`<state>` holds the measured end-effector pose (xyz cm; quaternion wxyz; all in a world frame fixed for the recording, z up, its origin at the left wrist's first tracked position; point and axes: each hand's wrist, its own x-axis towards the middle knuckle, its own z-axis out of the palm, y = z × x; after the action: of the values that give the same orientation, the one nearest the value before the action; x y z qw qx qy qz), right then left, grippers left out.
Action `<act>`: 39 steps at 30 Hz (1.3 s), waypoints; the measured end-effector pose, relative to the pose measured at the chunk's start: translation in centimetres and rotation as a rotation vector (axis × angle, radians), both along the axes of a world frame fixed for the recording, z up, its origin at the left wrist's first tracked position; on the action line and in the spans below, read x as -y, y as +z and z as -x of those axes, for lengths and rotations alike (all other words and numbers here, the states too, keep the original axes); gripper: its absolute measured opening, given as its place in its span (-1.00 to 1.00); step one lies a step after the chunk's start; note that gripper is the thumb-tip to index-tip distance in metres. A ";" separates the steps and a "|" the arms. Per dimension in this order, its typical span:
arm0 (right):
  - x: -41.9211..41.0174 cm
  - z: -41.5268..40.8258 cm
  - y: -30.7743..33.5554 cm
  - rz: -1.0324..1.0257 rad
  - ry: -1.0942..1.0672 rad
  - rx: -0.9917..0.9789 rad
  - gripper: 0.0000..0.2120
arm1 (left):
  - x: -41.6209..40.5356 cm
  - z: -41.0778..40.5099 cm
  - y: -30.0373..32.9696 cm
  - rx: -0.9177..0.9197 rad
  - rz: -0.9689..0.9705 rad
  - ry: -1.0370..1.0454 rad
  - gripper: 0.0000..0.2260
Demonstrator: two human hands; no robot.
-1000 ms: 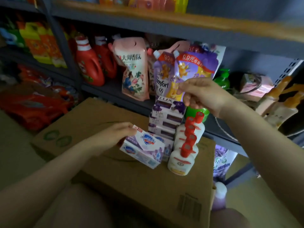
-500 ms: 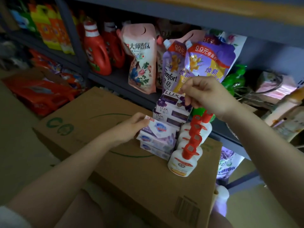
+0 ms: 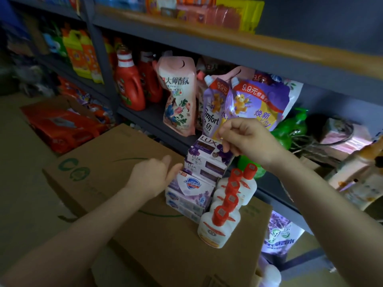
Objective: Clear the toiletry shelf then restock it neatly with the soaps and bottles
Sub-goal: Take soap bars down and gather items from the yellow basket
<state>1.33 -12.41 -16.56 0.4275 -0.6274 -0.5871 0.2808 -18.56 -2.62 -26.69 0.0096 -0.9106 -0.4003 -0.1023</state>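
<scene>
Left hand (image 3: 153,179): fingers loose, thumb tip against Safeguard soap stack (image 3: 190,192), gripping nothing; likely squaring stack. 1.0 s ago it carried that top box in air; now box sits on pile.

Right hand (image 3: 246,139): curled, fingertips pinching corner of top Lux box (image 3: 209,150), probably steadying column. Unchanged.

Red-capped bottles (image 3: 230,201) in row beside soaps, all on cardboard carton (image 3: 107,162), staged off shelf (image 3: 145,119).

Cardboard box (image 3: 107,175) top bare left of soap boxes (image 3: 191,191); pouches (image 3: 180,96) crowd shelf behind.
</scene>
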 end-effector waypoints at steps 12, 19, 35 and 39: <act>-7.7 1.0 7.6 -0.410 -0.313 0.173 -0.76 | -12.8 -4.1 14.3 0.405 -0.532 -0.231 -0.34; -14.1 1.8 12.8 -0.510 -0.727 0.507 -0.89 | -21.0 -5.4 20.0 0.297 -0.631 -0.370 -0.13; -19.1 3.1 16.5 0.045 -0.822 0.932 -0.73 | -27.1 -6.3 18.0 0.640 -0.578 -0.590 -0.24; -16.8 1.6 16.7 0.063 -0.828 0.818 -0.78 | -26.4 -6.5 17.6 0.647 -0.530 -0.557 -0.27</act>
<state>-0.28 4.40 0.12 0.2210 -0.8746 -0.4018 -0.1574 -12.09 23.79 -9.06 0.0885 -0.8708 -0.0846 -0.4761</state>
